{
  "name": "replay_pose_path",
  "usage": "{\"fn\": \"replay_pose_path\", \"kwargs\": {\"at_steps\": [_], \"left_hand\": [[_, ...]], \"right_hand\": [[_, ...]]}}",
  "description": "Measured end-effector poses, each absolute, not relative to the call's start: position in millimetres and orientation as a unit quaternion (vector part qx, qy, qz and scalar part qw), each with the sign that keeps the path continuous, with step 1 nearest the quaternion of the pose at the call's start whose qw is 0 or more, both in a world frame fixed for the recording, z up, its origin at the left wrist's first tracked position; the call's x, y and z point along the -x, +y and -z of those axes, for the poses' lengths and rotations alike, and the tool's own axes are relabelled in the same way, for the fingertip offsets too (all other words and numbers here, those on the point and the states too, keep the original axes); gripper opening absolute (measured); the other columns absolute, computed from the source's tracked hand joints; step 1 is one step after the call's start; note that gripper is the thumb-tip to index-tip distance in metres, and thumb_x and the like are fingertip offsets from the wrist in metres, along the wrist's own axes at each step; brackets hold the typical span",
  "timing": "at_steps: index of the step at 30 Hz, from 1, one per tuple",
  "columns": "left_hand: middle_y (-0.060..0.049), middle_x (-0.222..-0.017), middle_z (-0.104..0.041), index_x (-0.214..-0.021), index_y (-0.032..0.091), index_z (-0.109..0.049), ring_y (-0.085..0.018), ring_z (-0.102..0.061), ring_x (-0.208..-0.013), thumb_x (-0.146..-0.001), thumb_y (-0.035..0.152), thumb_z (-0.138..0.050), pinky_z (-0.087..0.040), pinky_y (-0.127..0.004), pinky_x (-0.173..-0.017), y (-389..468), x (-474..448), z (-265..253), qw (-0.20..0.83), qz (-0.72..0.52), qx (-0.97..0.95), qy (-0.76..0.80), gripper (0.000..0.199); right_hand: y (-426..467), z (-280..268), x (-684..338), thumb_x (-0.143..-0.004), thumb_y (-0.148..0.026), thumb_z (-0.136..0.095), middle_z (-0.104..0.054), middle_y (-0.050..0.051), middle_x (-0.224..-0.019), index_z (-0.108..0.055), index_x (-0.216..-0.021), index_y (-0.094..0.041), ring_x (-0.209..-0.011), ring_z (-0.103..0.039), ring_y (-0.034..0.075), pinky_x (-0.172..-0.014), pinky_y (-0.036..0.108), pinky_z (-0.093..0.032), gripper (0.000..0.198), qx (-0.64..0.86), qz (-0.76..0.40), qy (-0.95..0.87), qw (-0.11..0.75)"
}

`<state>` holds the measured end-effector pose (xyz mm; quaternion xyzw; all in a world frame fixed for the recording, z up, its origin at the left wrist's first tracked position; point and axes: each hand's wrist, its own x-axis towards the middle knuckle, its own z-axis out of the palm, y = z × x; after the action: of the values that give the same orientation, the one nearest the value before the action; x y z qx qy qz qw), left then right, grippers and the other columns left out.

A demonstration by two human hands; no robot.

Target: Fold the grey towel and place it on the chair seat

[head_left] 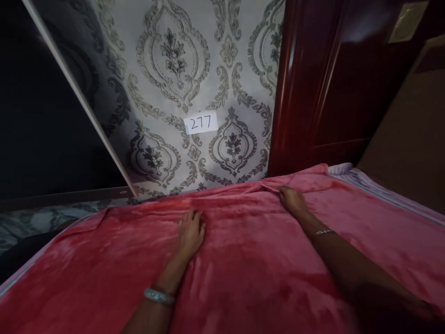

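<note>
A plush pink-red blanket (pixel 243 260) spreads across the surface in front of me, with creases and a fold along its far side. My left hand (pixel 192 233) lies palm down on it left of centre, its fingers a little bent and apart. Farther off to the right, my right hand (pixel 293 200) has its fingers curled over a raised fold of the blanket near the wall. Its fingertips are partly hidden in the cloth.
Patterned wallpaper with a paper label (pixel 200 122) reading 277 rises behind the blanket. A dark screen-like panel (pixel 52 116) stands at left, a glossy dark red wooden panel (pixel 313 83) and a brown board (pixel 410 125) at right. Striped cloth (pixel 375 185) shows beyond the blanket's right edge.
</note>
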<state>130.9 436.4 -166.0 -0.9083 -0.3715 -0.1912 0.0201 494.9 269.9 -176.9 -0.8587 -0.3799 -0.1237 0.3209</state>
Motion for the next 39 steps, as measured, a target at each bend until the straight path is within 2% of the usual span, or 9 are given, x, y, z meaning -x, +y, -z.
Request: {"fn": "replay_pose_path", "kwargs": {"at_steps": [4, 7, 9, 15, 22, 26, 32, 37, 39], "left_hand": [[-0.018, -0.151, -0.044, -0.141, 0.013, -0.050, -0.031, -0.042, -0.138, -0.093, 0.025, -0.049, -0.035, -0.049, -0.113, 449.4, -139.0, 166.5, 0.048, 0.232, 0.919, -0.316, 0.049], [-0.014, -0.147, -0.051, -0.138, 0.016, -0.054, -0.028, -0.044, -0.138, -0.097, 0.027, -0.042, -0.028, -0.049, -0.118, 469.9, -157.6, 152.2, 0.052, 0.241, 0.932, -0.266, 0.043], [-0.013, -0.138, -0.060, -0.130, 0.017, -0.060, -0.026, -0.053, -0.129, -0.099, 0.026, -0.038, -0.034, -0.046, -0.114, 483.3, -174.3, 140.6, 0.028, 0.215, 0.937, -0.275, 0.039], [-0.014, -0.134, -0.062, -0.140, 0.019, -0.053, -0.031, -0.054, -0.125, -0.090, 0.017, -0.054, -0.040, -0.046, -0.103, 499.5, -202.8, 132.2, 0.041, 0.151, 0.932, -0.328, 0.050], [-0.016, -0.117, -0.065, -0.108, 0.019, -0.071, -0.030, -0.059, -0.108, -0.093, 0.019, -0.043, -0.045, -0.042, -0.090, 512.4, -190.3, 120.1, 0.116, 0.215, 0.854, -0.459, 0.032], [-0.013, -0.104, -0.070, -0.107, 0.022, -0.069, -0.027, -0.065, -0.092, -0.094, 0.026, -0.044, -0.047, -0.038, -0.081, 515.8, -187.7, 118.9, 0.056, 0.220, 0.835, -0.502, 0.029], [-0.011, -0.089, -0.074, -0.103, 0.018, -0.068, -0.027, -0.069, -0.081, -0.091, 0.028, -0.044, -0.051, -0.036, -0.072, 529.5, -186.7, 135.3, -0.072, 0.320, 0.800, -0.502, 0.028], [-0.013, -0.122, -0.068, -0.129, 0.015, -0.056, -0.025, -0.065, -0.111, -0.084, 0.023, -0.053, -0.053, -0.036, -0.094, 537.8, -193.3, 150.1, -0.099, 0.347, 0.821, -0.443, 0.046], [-0.015, -0.132, -0.062, -0.135, 0.013, -0.052, -0.027, -0.059, -0.122, -0.081, 0.022, -0.057, -0.048, -0.038, -0.104, 534.7, -194.1, 150.8, -0.061, 0.325, 0.843, -0.423, 0.055]], "right_hand": [[268.2, 190.5, -510.7, -0.085, -0.027, -0.042, -0.068, 0.006, -0.066, -0.069, -0.102, -0.013, -0.059, -0.064, 0.021, -0.061, 0.031, -0.051, 0.035, 0.783, 0.126, -0.257, 0.552], [266.1, 187.0, -517.3, -0.083, -0.036, -0.047, -0.063, 0.001, -0.059, -0.066, -0.106, -0.013, -0.050, -0.059, 0.019, -0.051, 0.029, -0.048, 0.037, 0.691, 0.105, -0.222, 0.680], [265.6, 181.2, -520.4, -0.082, -0.039, -0.050, -0.064, 0.003, -0.065, -0.067, -0.099, -0.016, -0.056, -0.060, 0.019, -0.055, 0.030, -0.051, 0.033, 0.663, 0.144, -0.217, 0.702], [261.9, 169.4, -531.9, -0.082, -0.034, -0.050, -0.067, 0.008, -0.085, -0.066, -0.084, -0.020, -0.087, -0.061, 0.024, -0.088, 0.043, -0.050, 0.022, 0.657, 0.329, -0.295, 0.610], [271.4, 170.2, -530.8, -0.085, -0.029, -0.050, -0.060, 0.012, -0.119, -0.069, -0.098, -0.019, -0.114, -0.055, 0.025, -0.107, 0.049, -0.040, 0.026, 0.661, 0.329, -0.341, 0.582], [277.8, 181.0, -535.6, -0.082, -0.028, -0.052, -0.046, 0.014, -0.143, -0.067, -0.118, -0.018, -0.135, -0.042, 0.029, -0.115, 0.051, -0.032, 0.040, 0.692, 0.281, -0.396, 0.534], [279.0, 193.9, -546.6, -0.083, -0.024, -0.047, -0.042, 0.017, -0.149, -0.059, -0.132, -0.015, -0.140, -0.038, 0.029, -0.117, 0.051, -0.031, 0.052, 0.748, 0.250, -0.393, 0.474], [279.7, 202.7, -548.5, -0.077, -0.024, -0.056, -0.019, 0.017, -0.162, -0.033, -0.153, -0.015, -0.148, -0.025, 0.032, -0.115, 0.050, -0.034, 0.080, 0.785, 0.192, -0.402, 0.431], [277.1, 204.2, -549.5, -0.074, -0.022, -0.058, -0.023, 0.018, -0.160, -0.035, -0.152, -0.015, -0.146, -0.030, 0.033, -0.111, 0.047, -0.039, 0.081, 0.803, 0.186, -0.375, 0.424]]}}
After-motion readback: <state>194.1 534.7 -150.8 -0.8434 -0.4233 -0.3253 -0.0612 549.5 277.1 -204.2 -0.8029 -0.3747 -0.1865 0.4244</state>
